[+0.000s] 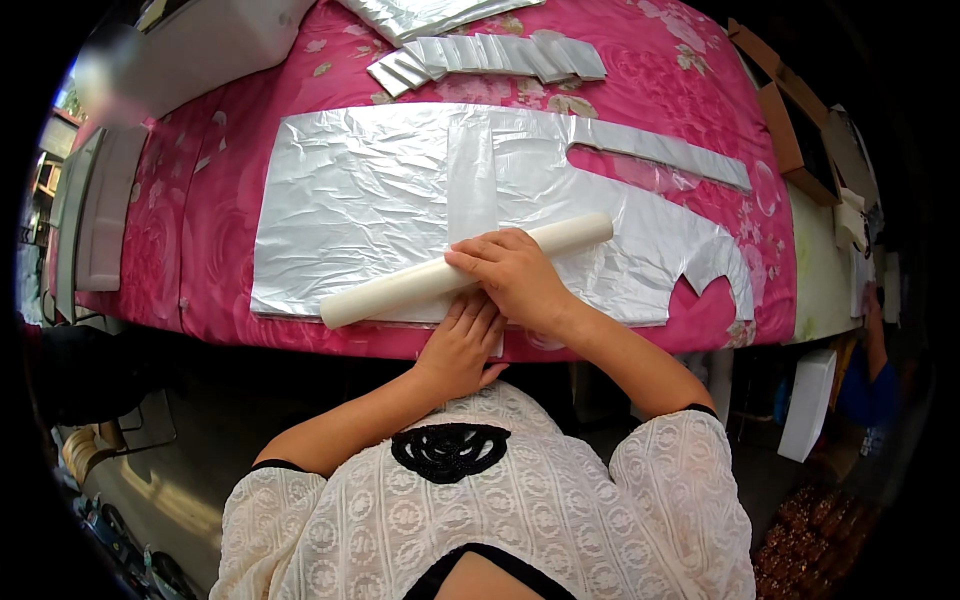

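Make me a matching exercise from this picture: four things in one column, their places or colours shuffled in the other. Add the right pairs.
1. White roll
2. Right hand
3. Folded packets
4. Floral cloth

A. Pink
B. Overlapping in a row beyond the large silver sheet
C. Lying slantwise across the silver sheet
D. On top of the roll

Pairs: 1-C, 2-D, 3-B, 4-A

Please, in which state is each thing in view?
Silver sheet: spread flat, wrinkled
Pale strip: laid across the sheet
White roll: lying slanted on both
Right hand: resting on the roll
Left hand: palm down
Silver packets: overlapping
Pink cloth: spread out
Brown box: looks open
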Demonstrator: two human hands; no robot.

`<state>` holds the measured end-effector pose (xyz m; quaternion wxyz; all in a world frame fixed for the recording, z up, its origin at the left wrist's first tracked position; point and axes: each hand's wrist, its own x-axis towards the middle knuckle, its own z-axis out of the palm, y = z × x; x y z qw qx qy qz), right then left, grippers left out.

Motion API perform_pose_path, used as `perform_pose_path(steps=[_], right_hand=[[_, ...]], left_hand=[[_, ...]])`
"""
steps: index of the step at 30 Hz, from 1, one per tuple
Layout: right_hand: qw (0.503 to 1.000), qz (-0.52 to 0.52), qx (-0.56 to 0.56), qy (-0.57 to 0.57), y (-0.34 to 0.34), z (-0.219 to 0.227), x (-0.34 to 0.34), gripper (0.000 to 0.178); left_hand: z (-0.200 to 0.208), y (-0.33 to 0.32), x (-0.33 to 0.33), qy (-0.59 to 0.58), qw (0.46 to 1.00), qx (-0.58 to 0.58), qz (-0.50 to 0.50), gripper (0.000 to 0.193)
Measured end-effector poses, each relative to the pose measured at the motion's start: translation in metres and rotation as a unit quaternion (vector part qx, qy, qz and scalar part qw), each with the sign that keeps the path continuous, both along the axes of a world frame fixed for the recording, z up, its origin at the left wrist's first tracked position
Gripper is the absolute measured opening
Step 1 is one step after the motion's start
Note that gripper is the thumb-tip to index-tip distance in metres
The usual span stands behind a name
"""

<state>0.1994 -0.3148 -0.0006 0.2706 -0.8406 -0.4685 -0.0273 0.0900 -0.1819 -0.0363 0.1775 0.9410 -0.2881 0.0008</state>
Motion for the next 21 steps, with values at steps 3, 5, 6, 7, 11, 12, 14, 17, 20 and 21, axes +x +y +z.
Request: perform_pose_path(steps=[3, 5, 6, 7, 11, 12, 14, 17, 20, 21], right_hand=[[1.0, 0.006, 0.002, 0.004, 0.01, -0.006, 0.018, 0.043], [1.0, -0.009, -0.012, 0.018, 0.012, -0.003, 0.035, 0.046], [0.999, -0.035, -0.006, 0.01, 0.011, -0.004, 0.047, 0.047], [0.998, -0.056, -0.001, -0.003, 0.01, -0.005, 0.063, 0.048], [0.986, -0.15, 0.012, -0.074, 0.002, -0.01, 0.116, 0.047], [0.984, -0.16, 0.011, -0.074, 0.001, -0.007, 0.12, 0.048], [0.987, -0.152, -0.003, -0.06, -0.01, 0.005, 0.118, 0.048], [0.997, -0.081, -0.002, -0.004, -0.025, 0.02, 0.076, 0.052], [0.999, -0.003, -0.037, 0.031, -0.031, 0.035, 0.029, 0.052], [0.998, 0.017, -0.053, 0.034, -0.034, 0.03, 0.021, 0.052]], left_hand=[[-0.003, -0.002, -0.003, -0.005, 0.999, 0.039, 0.01, 0.077], [-0.002, -0.004, -0.002, -0.009, 0.998, 0.059, 0.008, 0.076], [-0.003, -0.004, -0.003, -0.006, 0.998, 0.065, 0.007, 0.075], [-0.002, -0.004, -0.004, -0.008, 0.997, 0.07, 0.011, 0.074], [0.006, -0.003, -0.003, 0.005, 0.998, 0.061, 0.014, 0.07], [0.005, -0.004, -0.005, 0.0, 0.998, 0.061, 0.004, 0.069], [0.002, -0.001, -0.005, -0.025, 0.996, 0.079, 0.018, 0.065], [-0.022, -0.006, -0.011, -0.107, 0.991, 0.072, 0.028, 0.06], [-0.023, -0.01, -0.011, -0.133, 0.99, 0.002, 0.039, 0.061], [-0.028, -0.012, -0.01, -0.133, 0.991, -0.003, 0.029, 0.061]])
